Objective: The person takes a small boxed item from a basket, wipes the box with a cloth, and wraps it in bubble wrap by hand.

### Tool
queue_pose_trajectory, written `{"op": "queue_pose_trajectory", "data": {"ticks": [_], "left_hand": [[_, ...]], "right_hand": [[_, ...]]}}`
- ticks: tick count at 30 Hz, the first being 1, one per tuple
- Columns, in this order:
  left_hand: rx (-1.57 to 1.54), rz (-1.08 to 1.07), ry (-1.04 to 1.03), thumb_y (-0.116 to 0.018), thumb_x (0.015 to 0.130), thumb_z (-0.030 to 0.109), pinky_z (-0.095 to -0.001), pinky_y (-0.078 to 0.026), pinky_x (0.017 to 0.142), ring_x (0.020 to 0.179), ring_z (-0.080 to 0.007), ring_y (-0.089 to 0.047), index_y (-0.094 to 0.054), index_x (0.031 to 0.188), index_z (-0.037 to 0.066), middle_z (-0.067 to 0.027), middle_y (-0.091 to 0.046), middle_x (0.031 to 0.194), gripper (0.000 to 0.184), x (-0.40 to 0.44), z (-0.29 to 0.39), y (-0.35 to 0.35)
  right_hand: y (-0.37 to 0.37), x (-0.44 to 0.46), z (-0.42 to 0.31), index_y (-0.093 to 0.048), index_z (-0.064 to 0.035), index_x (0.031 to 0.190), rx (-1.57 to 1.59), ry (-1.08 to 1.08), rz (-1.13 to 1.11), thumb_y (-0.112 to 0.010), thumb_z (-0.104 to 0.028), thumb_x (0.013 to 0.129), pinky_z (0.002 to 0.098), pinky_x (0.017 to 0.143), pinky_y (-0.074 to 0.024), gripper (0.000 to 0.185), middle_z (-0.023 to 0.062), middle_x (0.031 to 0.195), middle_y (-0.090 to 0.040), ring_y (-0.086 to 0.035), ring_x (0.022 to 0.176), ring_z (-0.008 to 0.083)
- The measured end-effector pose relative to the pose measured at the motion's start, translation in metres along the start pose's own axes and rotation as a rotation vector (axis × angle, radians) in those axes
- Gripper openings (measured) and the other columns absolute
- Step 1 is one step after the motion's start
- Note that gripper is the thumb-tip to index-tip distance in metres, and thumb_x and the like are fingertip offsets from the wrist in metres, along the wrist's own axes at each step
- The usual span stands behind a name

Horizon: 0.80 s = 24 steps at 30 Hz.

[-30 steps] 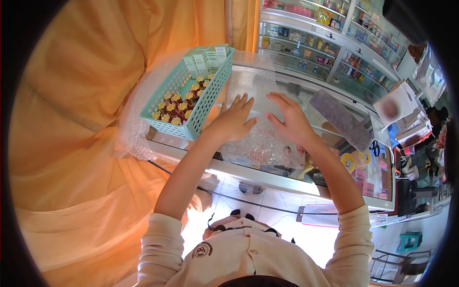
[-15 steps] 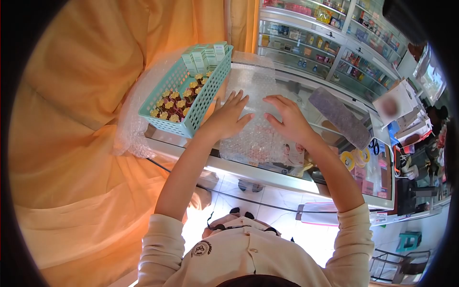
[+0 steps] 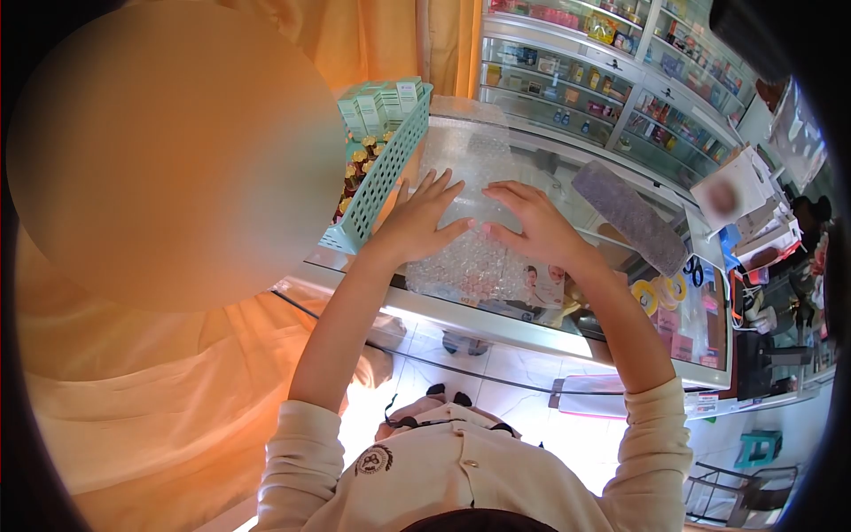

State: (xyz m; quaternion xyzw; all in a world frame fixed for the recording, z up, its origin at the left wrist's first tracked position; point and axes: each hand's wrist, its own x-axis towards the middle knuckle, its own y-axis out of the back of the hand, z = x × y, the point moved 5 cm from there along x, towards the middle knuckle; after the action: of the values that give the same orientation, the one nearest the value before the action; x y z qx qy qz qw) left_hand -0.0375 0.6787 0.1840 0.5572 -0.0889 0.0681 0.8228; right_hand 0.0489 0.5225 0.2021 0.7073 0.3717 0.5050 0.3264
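A sheet of bubble wrap (image 3: 465, 257) lies across the glass counter in front of me. My left hand (image 3: 421, 217) rests on or just over its left part, palm down with the fingers spread. Facing it, my right hand (image 3: 536, 226) is over the right part, fingers stretched and thumb apart. Neither hand holds anything. Close beyond my left hand stands a mint-green plastic basket (image 3: 381, 182), with pale green boxes (image 3: 372, 108) at its far end and small gold-capped bottles (image 3: 358, 167) nearer. A large blurred patch hides the basket's left side.
A rolled grey towel (image 3: 631, 217) lies on the glass counter (image 3: 496, 321), right of the wrap. Tape rolls (image 3: 656, 295) and black-handled scissors (image 3: 694, 270) sit at the right end. Glass shelves (image 3: 567, 84) with goods stand behind; an orange curtain (image 3: 177, 381) hangs at left.
My right hand has shifted slightly left, bringing the two thumbs closer together. A blurred round patch now covers the upper left and part of the basket.
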Motion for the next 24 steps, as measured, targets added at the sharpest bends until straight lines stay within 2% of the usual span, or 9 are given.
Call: {"op": "queue_pose_trajectory", "data": {"ticks": [6,14,20,24], "left_hand": [[-0.005,-0.005,0.006,-0.052,0.091,0.053,-0.0513,-0.009,0.116,0.145,-0.0340,-0.016,-0.038,0.143,0.005,-0.0205,-0.025,0.153,0.073,0.0004,-0.0006,0.0010],[-0.030,0.009,-0.010,-0.055,0.087,0.055,-0.0524,-0.009,0.116,0.144,-0.0344,-0.018,-0.040,0.142,0.004,-0.0206,-0.027,0.152,0.076,-0.0007,-0.0011,0.0015],[-0.034,-0.002,-0.003,-0.055,0.087,0.055,-0.0527,-0.009,0.116,0.144,-0.0339,-0.018,-0.040,0.142,0.004,-0.0202,-0.026,0.153,0.077,-0.0012,0.0003,0.0028],[0.013,-0.029,0.009,-0.055,0.089,0.053,-0.0491,-0.009,0.116,0.145,-0.0325,-0.015,-0.037,0.144,0.005,-0.0202,-0.025,0.153,0.074,-0.0016,0.0008,0.0026]], "right_hand": [[0.0048,0.0010,-0.0037,-0.055,-0.0037,0.123,-0.042,0.042,0.033,-0.066,-0.026,0.085,0.0426,0.101,-0.0378,0.045,0.0172,0.125,-0.055,-0.051,0.116,0.0353],[0.0034,0.0028,-0.0049,-0.063,0.0009,0.106,0.000,0.058,0.018,-0.067,-0.019,0.083,0.0413,0.091,-0.0470,0.031,0.0196,0.116,-0.060,-0.059,0.105,0.0359],[0.0038,0.0035,-0.0057,-0.062,0.0006,0.107,0.014,0.044,0.001,-0.068,-0.019,0.082,0.0416,0.091,-0.0465,0.032,0.0196,0.116,-0.060,-0.058,0.106,0.0362],[0.0023,0.0034,-0.0042,-0.062,0.0007,0.107,0.009,0.052,0.004,-0.068,-0.019,0.082,0.0416,0.092,-0.0464,0.032,0.0197,0.116,-0.060,-0.058,0.106,0.0361]]}}
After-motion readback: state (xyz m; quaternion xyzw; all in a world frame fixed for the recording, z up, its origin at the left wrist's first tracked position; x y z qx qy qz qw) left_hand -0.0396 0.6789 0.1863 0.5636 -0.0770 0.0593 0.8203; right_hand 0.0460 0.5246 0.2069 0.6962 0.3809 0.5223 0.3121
